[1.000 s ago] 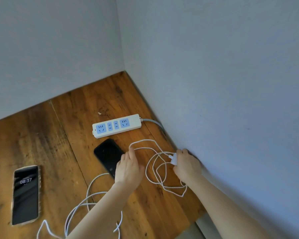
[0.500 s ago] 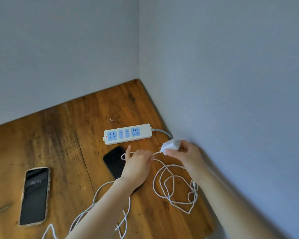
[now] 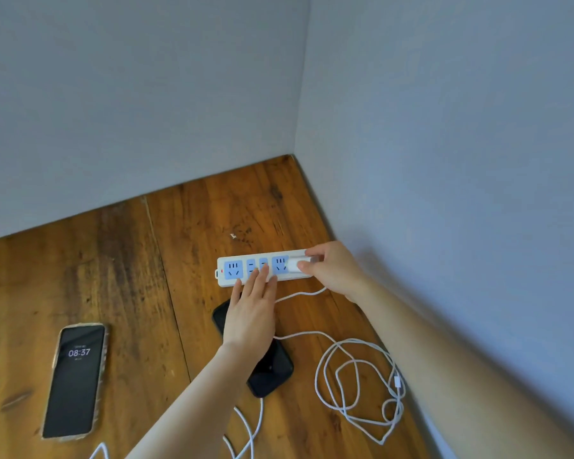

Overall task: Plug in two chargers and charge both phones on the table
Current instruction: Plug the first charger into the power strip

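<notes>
Both forearms reach forward over the wooden table (image 3: 120,266) toward the power strip (image 3: 262,268), which lies near the corner where the two walls meet. The left hand (image 3: 251,313) lies flat, palm down, fingers straight and close together, their tips pressing on the strip's near edge below its two middle sockets. The right hand (image 3: 337,268) comes in from the wall side of the strip, wrist bent, thumb and fingers pinching a white charger plug (image 3: 299,264) at the strip's wall-side end, just past the last blue socket; whether its prongs are seated cannot be told. The charger's white cable (image 3: 355,382) runs from under the right hand, along the table on the near side of the strip, into loose loops well short of the strip, close to the wall. A black phone (image 3: 272,366) lies face up just on the near side of the strip, partly covered by the left wrist. A second phone (image 3: 75,380), its screen reading 08:37, lies well apart from the strip, on the side away from the corner. A second white cable (image 3: 247,432) trails past the black phone, away from the strip, to the picture's edge.
</notes>
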`<action>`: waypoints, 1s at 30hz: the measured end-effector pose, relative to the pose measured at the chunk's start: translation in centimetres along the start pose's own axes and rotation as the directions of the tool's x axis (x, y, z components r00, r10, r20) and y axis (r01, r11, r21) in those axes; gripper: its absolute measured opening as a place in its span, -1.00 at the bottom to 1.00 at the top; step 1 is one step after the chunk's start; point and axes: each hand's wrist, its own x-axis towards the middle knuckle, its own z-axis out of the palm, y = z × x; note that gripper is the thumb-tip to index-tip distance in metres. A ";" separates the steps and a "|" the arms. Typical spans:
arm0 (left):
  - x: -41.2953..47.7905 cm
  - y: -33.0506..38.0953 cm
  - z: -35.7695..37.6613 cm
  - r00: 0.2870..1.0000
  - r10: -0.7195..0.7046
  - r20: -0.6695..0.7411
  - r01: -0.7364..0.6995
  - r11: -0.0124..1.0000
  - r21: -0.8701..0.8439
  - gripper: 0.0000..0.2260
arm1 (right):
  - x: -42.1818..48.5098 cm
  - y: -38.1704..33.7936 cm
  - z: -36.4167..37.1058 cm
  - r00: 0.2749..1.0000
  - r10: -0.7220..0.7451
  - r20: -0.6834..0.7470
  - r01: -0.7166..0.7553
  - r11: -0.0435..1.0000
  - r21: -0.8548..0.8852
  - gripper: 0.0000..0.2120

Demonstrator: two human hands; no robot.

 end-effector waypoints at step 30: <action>1.0 -0.5 0.6 0.995 -0.024 0.101 0.022 1.000 0.018 -0.38 | 1.9 -4.3 1.5 0.991 -0.136 0.015 0.136 0.967 -0.215 -0.71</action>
